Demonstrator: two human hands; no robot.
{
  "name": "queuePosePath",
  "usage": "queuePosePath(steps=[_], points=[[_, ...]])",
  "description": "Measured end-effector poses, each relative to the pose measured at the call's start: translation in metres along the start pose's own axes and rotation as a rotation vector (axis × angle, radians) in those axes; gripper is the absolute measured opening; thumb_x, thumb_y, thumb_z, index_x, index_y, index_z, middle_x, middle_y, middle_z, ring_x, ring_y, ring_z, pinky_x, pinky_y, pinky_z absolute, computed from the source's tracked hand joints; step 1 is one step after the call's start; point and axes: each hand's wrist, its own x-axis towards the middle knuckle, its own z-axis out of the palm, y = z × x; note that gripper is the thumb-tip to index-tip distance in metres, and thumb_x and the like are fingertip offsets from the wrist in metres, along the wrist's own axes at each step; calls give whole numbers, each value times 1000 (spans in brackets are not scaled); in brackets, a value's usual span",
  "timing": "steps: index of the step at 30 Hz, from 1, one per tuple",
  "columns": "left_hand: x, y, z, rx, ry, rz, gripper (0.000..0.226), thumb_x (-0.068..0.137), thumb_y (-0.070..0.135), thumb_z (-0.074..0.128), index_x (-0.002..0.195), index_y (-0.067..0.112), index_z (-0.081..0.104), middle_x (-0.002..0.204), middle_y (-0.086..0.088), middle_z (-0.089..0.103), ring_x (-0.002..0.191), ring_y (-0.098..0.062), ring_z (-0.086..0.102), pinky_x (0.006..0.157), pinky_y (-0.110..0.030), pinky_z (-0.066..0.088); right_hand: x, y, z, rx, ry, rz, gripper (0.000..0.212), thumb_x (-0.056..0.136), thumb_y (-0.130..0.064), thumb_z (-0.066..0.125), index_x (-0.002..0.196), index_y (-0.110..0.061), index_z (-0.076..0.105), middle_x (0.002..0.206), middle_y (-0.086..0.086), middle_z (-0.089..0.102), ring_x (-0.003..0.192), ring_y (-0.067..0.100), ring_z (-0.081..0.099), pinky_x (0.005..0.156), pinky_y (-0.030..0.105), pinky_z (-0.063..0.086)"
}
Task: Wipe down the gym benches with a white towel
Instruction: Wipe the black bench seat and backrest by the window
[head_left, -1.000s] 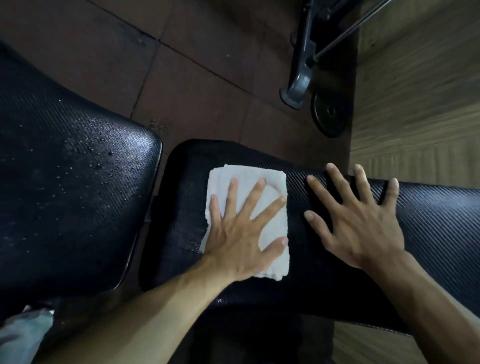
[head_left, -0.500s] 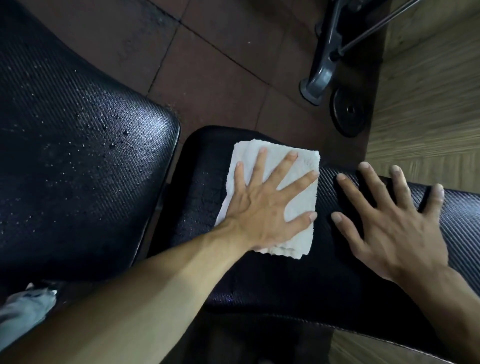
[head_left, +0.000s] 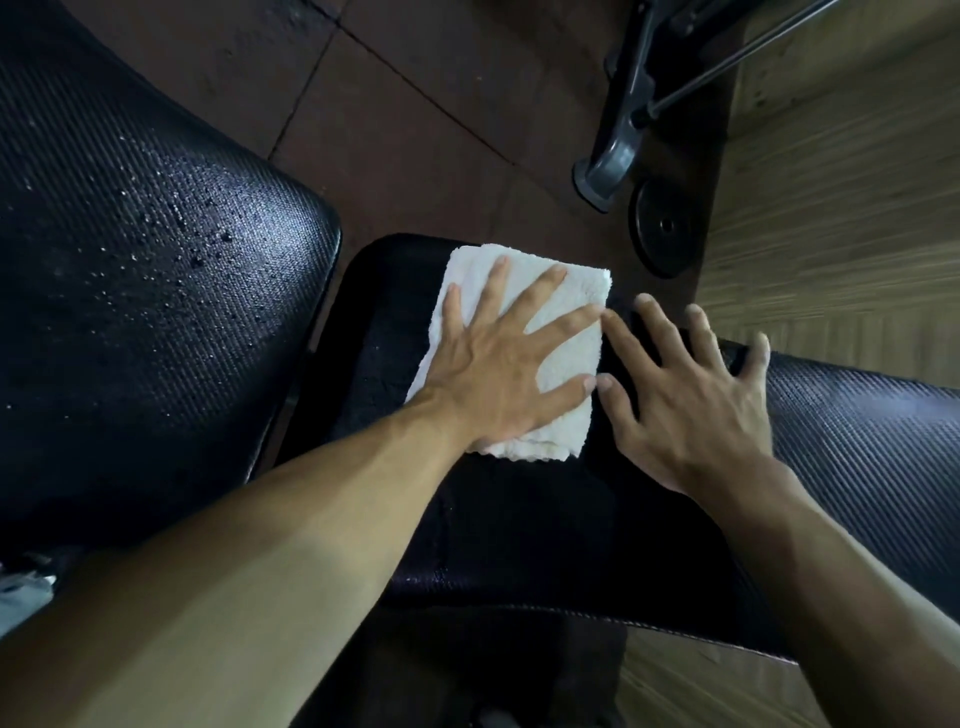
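Note:
A folded white towel (head_left: 569, 405) lies flat near the far end of a black textured bench pad (head_left: 857, 441). My left hand (head_left: 498, 374) presses on the towel with fingers spread and straight. My right hand (head_left: 691, 400) rests flat on the same pad just right of the towel, fingers spread, its thumb tip close to my left fingertips. A second black bench pad (head_left: 130, 291) to the left is speckled with water droplets.
Dark tiled floor (head_left: 415, 119) lies beyond the pads. A grey metal machine foot (head_left: 608, 166) and a black weight plate (head_left: 665, 228) stand at the upper right, beside wood-look flooring (head_left: 841, 208). A pale cloth (head_left: 21, 597) shows at the lower left edge.
My left hand has slid the towel toward the pad's far end. My right hand has moved left, closing the gap to the towel and my left fingers.

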Motion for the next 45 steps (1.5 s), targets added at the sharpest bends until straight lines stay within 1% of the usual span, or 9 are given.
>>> queuePosePath(steps=[7, 14, 17, 20, 25, 30, 33, 39, 45], points=[[21, -26, -5, 1, -5, -121, 71, 86, 82, 26, 150, 57, 8, 166, 16, -8, 152, -32, -14, 117, -67, 1, 7, -8, 7, 48, 48, -5, 65, 98, -65, 8, 159, -45, 8, 171, -6, 8, 156, 34, 10, 111, 79, 13], [22, -46, -3, -57, 76, -229, 70, 85, 82, 30, 149, 56, 18, 166, 16, 0, 153, -32, -11, 117, -68, 3, 10, -9, 10, 50, 81, -17, 62, 102, -64, 14, 160, -42, 9, 171, -5, 10, 154, 36, 15, 110, 81, 12], [18, -47, -4, -82, 86, -280, 69, 85, 81, 32, 148, 57, 17, 166, 17, 0, 153, -31, -10, 116, -68, 3, 10, -9, 12, 39, 97, -25, 63, 101, -64, 13, 160, -41, 13, 170, -3, 14, 153, 37, 18, 109, 81, 14], [4, -47, -3, -125, 103, -399, 70, 85, 81, 34, 148, 58, 14, 165, 19, -3, 152, -30, -11, 116, -69, 3, 10, -9, 13, 27, 100, -24, 64, 100, -64, 12, 160, -40, 16, 169, -3, 17, 152, 38, 22, 107, 82, 16], [-29, -37, 6, -113, 82, -490, 71, 86, 81, 31, 149, 58, 10, 165, 18, -9, 152, -32, -14, 115, -70, 0, 11, -9, 14, 21, 100, -31, 63, 102, -65, 14, 160, -40, 13, 170, -3, 15, 153, 38, 20, 107, 83, 16], [-42, -28, 9, -101, 63, -470, 72, 85, 81, 29, 150, 57, 7, 165, 17, -13, 151, -35, -15, 114, -70, 0, 10, -11, 11, 22, 92, -35, 64, 101, -65, 12, 160, -40, 15, 170, -3, 16, 152, 38, 21, 106, 83, 15], [-60, -20, 15, -79, 66, -436, 74, 85, 81, 28, 151, 55, 6, 165, 16, -14, 151, -36, -15, 114, -71, 1, 9, -10, 11, 26, 90, -33, 63, 102, -64, 15, 160, -40, 15, 170, -3, 16, 152, 38, 20, 107, 83, 15], [-101, 6, 19, -82, 3, -408, 75, 85, 80, 25, 151, 55, -1, 160, 20, -28, 148, -31, -28, 115, -69, -5, 9, -12, 11, 33, 105, -23, 64, 102, -65, 14, 161, -41, 12, 170, -5, 12, 154, 36, 16, 108, 82, 14], [-143, 36, 31, -130, 21, -400, 74, 86, 83, 20, 152, 56, -1, 160, 21, -29, 147, -27, -32, 114, -69, -9, 9, -13, 9, 31, 95, -8, 64, 101, -66, 12, 160, -42, 14, 170, -6, 15, 153, 35, 18, 107, 82, 15]])
